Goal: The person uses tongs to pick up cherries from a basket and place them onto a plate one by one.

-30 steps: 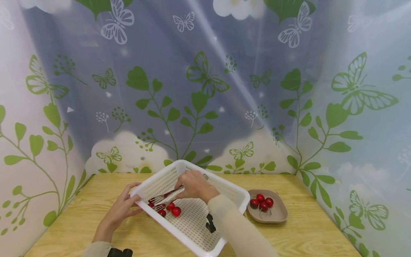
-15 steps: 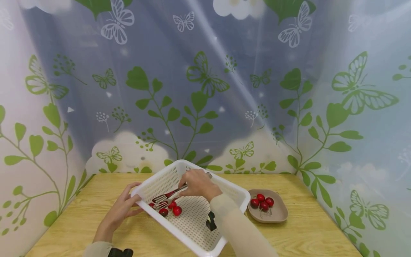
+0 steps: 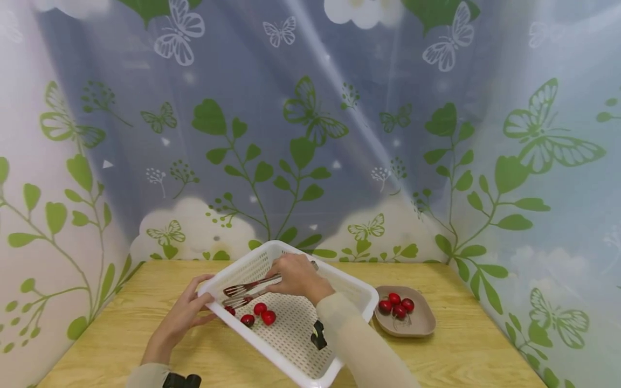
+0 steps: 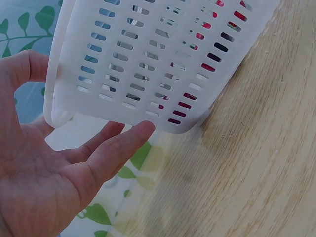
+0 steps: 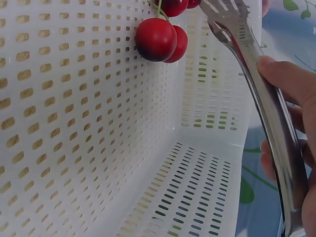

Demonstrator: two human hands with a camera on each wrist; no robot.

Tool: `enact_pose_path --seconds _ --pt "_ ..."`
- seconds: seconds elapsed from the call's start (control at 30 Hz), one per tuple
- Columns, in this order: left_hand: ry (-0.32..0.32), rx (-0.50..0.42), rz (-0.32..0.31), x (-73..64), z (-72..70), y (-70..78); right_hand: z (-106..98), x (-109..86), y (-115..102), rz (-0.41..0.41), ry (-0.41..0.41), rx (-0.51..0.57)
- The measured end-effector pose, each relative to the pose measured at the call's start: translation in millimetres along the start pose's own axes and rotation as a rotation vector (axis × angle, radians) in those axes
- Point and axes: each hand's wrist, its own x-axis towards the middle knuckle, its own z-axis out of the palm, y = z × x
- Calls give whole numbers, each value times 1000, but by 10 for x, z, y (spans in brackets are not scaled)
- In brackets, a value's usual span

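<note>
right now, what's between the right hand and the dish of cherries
The wall and rim of the white basket, seen in the head view: the right hand holds the tongs over it; the dish sits outside on the table.

A pale yellow wood-grained bench meets a printed sheet enclosing its back and both sides. White butterflies appear high on the blue-grey ground; green leafy stems and white cloud shapes sit lower. A shiny diagonal crease crosses the back.
</note>
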Motion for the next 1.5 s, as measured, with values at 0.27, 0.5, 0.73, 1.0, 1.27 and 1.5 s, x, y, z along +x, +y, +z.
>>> enact_pose_path --seconds 0.27,0.5,0.73,1.0,1.27,1.5 --pt "-4 -8 -11 -4 2 -7 8 -6 -4 39 -19 -27" --pt "6 -11 -12 -2 15 -17 18 -3 -6 57 -19 20" --pt "-1 -12 -10 -4 6 -23 36 -3 -14 13 -72 79" --pt "-12 -23 -12 -4 8 -33 -67 -55 40 69 -151 106" --pt "-4 -22 -7 -6 13 -4 -37 -38 28 24 -125 64" --pt "-10 -15 -3 -16 -3 7 25 12 -24 -38 -160 23"
